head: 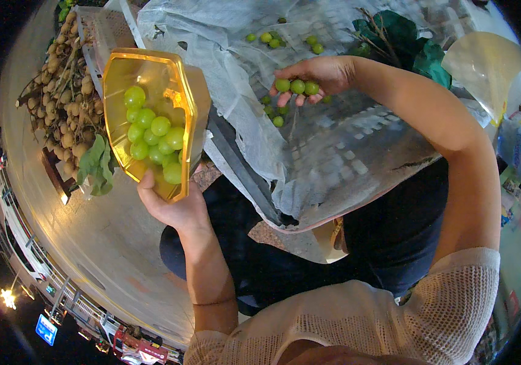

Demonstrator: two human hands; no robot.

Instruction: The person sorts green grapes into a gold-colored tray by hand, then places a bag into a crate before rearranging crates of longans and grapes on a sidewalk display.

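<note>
My left hand (pixel 176 203) grips the lower end of a gold plastic tray (pixel 192 109), tilted, with a heap of green grapes (pixel 151 132) inside it. To the right, my right hand (pixel 308 80) is palm up over a crate covered with thin white sheeting (pixel 242 109); several loose grapes (pixel 297 86) rest along its fingers. More green grapes (pixel 278 121) lie on the sheeting just below that hand, and others (pixel 267 38) lie beyond it. The bottom of the tray's inside is partly hidden by the grapes.
Bunches of longans (pixel 64 91) with stems and green leaves (pixel 97 166) sit at the left beside a pale plastic crate (pixel 100 27). Dark green wrapping (pixel 393 36) with bare stems lies at the upper right, near a clear plastic sheet (pixel 484 59). Below the crate are my knees in dark trousers (pixel 388 237).
</note>
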